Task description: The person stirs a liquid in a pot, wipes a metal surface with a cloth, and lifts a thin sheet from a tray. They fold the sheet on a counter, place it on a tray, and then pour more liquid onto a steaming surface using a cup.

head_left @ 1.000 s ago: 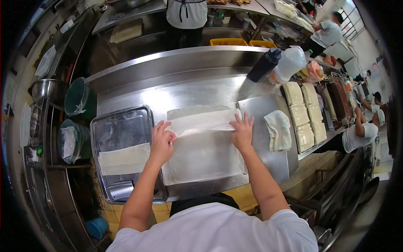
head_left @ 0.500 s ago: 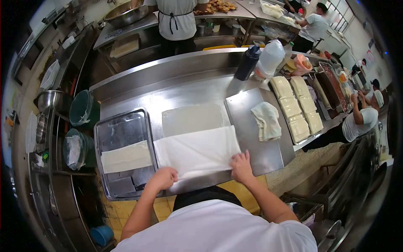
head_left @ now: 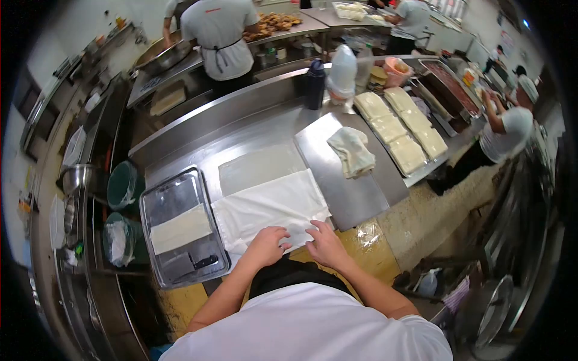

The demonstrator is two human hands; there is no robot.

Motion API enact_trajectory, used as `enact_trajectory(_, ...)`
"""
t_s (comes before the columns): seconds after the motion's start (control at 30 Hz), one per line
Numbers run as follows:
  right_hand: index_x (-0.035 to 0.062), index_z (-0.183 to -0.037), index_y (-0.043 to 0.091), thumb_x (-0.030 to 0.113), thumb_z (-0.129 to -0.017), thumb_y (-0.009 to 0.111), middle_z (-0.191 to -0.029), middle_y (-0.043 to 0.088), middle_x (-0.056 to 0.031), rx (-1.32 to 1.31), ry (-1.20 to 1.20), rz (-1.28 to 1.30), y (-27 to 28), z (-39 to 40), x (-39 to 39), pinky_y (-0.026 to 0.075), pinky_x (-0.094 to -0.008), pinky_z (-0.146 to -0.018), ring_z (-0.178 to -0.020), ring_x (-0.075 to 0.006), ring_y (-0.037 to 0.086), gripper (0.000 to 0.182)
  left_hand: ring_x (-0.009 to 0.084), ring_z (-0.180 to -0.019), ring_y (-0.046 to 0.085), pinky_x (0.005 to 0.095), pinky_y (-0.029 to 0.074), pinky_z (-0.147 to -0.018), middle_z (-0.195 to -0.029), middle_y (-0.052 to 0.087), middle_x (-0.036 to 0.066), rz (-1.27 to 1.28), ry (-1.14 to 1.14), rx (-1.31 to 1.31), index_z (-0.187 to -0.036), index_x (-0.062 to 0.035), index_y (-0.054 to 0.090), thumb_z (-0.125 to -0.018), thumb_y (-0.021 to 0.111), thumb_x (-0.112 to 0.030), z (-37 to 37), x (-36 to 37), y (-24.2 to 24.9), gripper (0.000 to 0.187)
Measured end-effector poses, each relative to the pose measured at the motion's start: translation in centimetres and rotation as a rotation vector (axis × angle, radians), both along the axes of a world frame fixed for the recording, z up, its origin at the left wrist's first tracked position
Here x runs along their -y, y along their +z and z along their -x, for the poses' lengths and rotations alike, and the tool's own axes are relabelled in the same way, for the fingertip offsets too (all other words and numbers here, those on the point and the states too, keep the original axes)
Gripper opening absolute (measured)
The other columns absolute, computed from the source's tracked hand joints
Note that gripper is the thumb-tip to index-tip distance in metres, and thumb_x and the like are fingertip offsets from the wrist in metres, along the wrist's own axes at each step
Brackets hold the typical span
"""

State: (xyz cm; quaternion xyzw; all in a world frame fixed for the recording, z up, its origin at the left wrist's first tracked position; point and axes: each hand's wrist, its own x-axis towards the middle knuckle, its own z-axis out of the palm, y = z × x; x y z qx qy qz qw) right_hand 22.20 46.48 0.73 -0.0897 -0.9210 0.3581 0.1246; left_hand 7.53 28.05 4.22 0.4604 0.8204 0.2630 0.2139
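Observation:
A white cloth or thin sheet [head_left: 259, 207] lies creased over the near half of a pale flat sheet [head_left: 262, 168], perhaps dough, on the steel table. My left hand [head_left: 268, 245] is at the cloth's near edge, fingers loosely bent and apart. Close by on the right, my right hand [head_left: 326, 244] hovers over the same edge, thumb and fingers spread. I see nothing gripped in either hand. To the left, a metal tray [head_left: 174, 188] holds a pale rectangular strip [head_left: 180, 228] and a dark-handled cleaver [head_left: 189, 263].
On the right lie a steel board [head_left: 361, 201], a crumpled towel [head_left: 351, 151] and a tray of pale blocks [head_left: 404, 155]. A dark bottle [head_left: 315, 84] and white jug [head_left: 342, 72] stand behind. Co-workers [head_left: 220, 39] are at other tables. Green bins [head_left: 125, 185] stand left.
Both hands have come inward, from the cloth's near corners to close together near its middle. Their fingers have loosened from the edge. The view has shifted, so the table appears turned.

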Motion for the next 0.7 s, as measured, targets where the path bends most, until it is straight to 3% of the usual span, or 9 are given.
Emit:
enact_trajectory(0.2,-0.0008,-0.115,0.069,0.013,-0.087,0.068,-0.132,0.059,-0.0213,0.081,-0.236,-0.012,-1.6,-5.5,0.9,0.047,-0.0456,-0.106,-0.125,-0.0389,0.056,0.031,0.039,-0.115,0.064,0.0439,0.051,-0.1,-0.121,0.07,0.019,0.03,-0.229,0.02,-0.108,-0.0031,0.074,-0.087,0.078,-0.021,-0.8,-1.4,0.5,0.028)
enact_trajectory(0.37,0.0004,-0.116,0.069,0.016,-0.09,0.066,-0.128,0.062,-0.0203,0.116,-0.552,-0.018,-2.4,-10.0,4.9,0.048,-0.045,-0.106,-0.123,-0.0376,0.057,0.031,0.0395,-0.111,0.065,0.0449,0.052,-0.097,-0.118,0.071,0.019,0.053,-0.557,0.001,-0.108,-0.0025,0.074,-0.085,0.078,-0.02,-0.9,-3.1,0.0,0.029)
enact_trajectory(0.7,0.0012,-0.117,0.068,0.017,-0.092,0.066,-0.119,0.065,-0.0196,0.231,-1.111,0.244,-0.1,-15.1,23.4,0.051,-0.0469,-0.098,-0.113,-0.0402,0.062,0.03,0.038,-0.103,0.068,0.0451,0.054,-0.093,-0.11,0.073,0.017,-0.075,-1.21,0.1,-0.103,-0.0026,0.075,-0.086,0.074,-0.018,-7.6,-0.3,-3.2,0.023)
